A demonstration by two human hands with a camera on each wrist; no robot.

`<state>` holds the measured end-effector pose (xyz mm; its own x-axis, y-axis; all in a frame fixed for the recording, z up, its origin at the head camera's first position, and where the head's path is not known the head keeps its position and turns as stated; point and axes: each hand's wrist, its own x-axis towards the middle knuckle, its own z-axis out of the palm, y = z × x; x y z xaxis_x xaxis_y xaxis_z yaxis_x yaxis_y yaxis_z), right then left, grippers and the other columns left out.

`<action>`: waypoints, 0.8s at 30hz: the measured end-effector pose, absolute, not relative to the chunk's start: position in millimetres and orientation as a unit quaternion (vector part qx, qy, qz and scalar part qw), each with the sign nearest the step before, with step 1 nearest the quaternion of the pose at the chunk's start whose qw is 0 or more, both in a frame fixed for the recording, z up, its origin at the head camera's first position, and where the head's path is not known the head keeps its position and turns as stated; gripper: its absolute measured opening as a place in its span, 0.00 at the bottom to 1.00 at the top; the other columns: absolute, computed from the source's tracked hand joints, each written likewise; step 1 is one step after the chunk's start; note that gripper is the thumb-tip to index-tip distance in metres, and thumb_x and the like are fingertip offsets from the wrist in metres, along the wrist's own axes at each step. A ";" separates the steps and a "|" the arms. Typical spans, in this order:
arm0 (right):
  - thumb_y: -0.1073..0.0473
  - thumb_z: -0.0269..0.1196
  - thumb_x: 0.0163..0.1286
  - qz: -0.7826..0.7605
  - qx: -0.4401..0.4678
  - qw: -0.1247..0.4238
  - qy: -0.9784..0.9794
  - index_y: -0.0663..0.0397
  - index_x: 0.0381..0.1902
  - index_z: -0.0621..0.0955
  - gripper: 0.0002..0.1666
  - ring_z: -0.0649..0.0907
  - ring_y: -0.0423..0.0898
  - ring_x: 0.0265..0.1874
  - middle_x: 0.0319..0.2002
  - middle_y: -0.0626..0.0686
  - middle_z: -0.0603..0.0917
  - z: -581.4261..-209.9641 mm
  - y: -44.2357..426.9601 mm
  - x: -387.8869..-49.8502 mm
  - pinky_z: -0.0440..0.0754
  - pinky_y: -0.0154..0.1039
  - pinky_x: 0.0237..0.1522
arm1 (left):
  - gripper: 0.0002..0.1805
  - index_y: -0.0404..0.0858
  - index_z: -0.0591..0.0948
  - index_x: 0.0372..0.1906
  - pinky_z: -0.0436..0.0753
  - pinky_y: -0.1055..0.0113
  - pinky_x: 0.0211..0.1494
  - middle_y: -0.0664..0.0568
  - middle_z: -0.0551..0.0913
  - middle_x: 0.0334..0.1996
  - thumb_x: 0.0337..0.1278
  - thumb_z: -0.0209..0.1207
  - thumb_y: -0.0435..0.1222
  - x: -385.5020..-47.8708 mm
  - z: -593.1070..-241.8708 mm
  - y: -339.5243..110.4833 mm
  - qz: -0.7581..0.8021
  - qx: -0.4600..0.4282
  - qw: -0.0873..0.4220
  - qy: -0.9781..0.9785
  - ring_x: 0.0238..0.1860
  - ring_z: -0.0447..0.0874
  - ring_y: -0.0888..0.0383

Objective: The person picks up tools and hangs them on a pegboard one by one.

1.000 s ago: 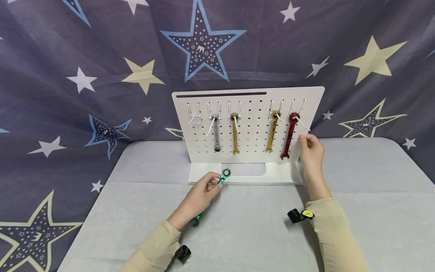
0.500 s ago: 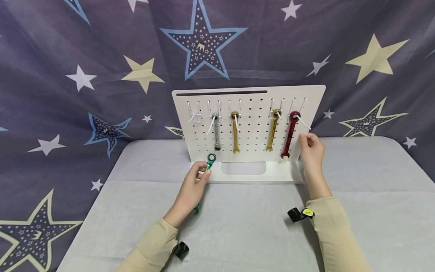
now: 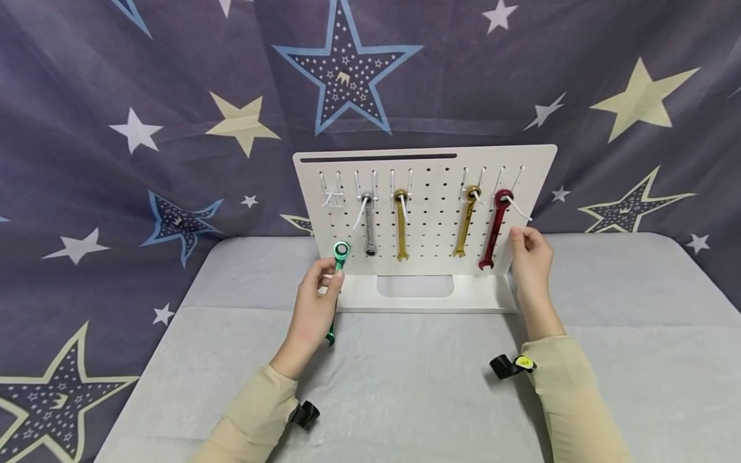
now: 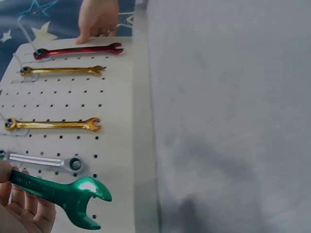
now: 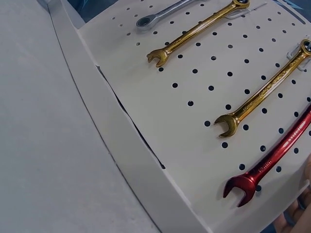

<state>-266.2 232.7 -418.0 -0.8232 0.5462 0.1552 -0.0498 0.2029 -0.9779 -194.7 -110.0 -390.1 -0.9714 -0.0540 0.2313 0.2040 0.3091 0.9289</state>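
A green combination wrench (image 3: 341, 250) is pinched near its ring end by my left hand (image 3: 309, 308), just before the lower left of the white pegboard (image 3: 431, 247). The wrench's open end (image 4: 80, 201) points down in the head view. At the board's right edge my right hand (image 3: 532, 267) grips the panel, thumb on the front. From left to right hang a silver wrench (image 3: 370, 231), a gold wrench (image 3: 401, 228), another gold wrench (image 3: 465, 225) and a red wrench (image 3: 494, 231). Above the green wrench is a white hook (image 3: 332, 198).
The pegboard's base (image 3: 417, 305) stands on a grey cloth-covered table (image 3: 417, 379), with a starry curtain (image 3: 451, 83) behind. White hook prongs stick out through the hung wrenches. Black wrist mounts (image 3: 304, 415) sit by both sleeves.
My left hand has carried the green wrench leftward and up, from before the base opening to the board's lower left, turning it more upright. The right hand keeps its grip on the edge.
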 end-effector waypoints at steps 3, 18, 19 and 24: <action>0.48 0.58 0.74 0.610 -0.168 0.248 -0.734 0.60 0.41 0.78 0.18 0.75 0.35 0.39 0.37 0.47 0.79 -418.6 232.7 -265.8 0.71 0.28 0.44 | 0.13 0.28 0.74 0.56 0.75 0.74 0.37 0.42 0.75 0.46 0.73 0.53 0.30 -197.2 -383.2 -110.5 -0.595 -0.046 0.125 -0.793 0.41 0.74 0.57; 0.48 0.58 0.74 0.614 -0.170 0.249 -0.729 0.55 0.38 0.77 0.15 0.75 0.35 0.38 0.35 0.46 0.78 -420.3 234.7 -268.6 0.71 0.28 0.44 | 0.12 0.27 0.74 0.52 0.73 0.74 0.39 0.44 0.74 0.45 0.71 0.55 0.30 -209.3 -356.5 -110.0 -0.606 -0.053 0.201 -0.768 0.41 0.73 0.59; 0.48 0.59 0.74 0.614 -0.171 0.249 -0.729 0.55 0.38 0.78 0.15 0.75 0.35 0.38 0.36 0.46 0.78 -420.3 234.6 -268.6 0.71 0.28 0.44 | 0.12 0.26 0.74 0.52 0.74 0.74 0.39 0.44 0.74 0.45 0.70 0.56 0.30 -210.5 -355.5 -110.0 -0.607 -0.055 0.206 -0.765 0.41 0.73 0.59; 0.47 0.58 0.73 0.615 -0.174 0.244 -0.730 0.55 0.39 0.78 0.16 0.75 0.35 0.39 0.36 0.45 0.78 -420.5 233.7 -268.2 0.71 0.29 0.45 | 0.11 0.25 0.74 0.51 0.75 0.75 0.39 0.45 0.74 0.43 0.70 0.56 0.28 -216.5 -350.0 -110.7 -0.613 -0.057 0.222 -0.756 0.38 0.73 0.62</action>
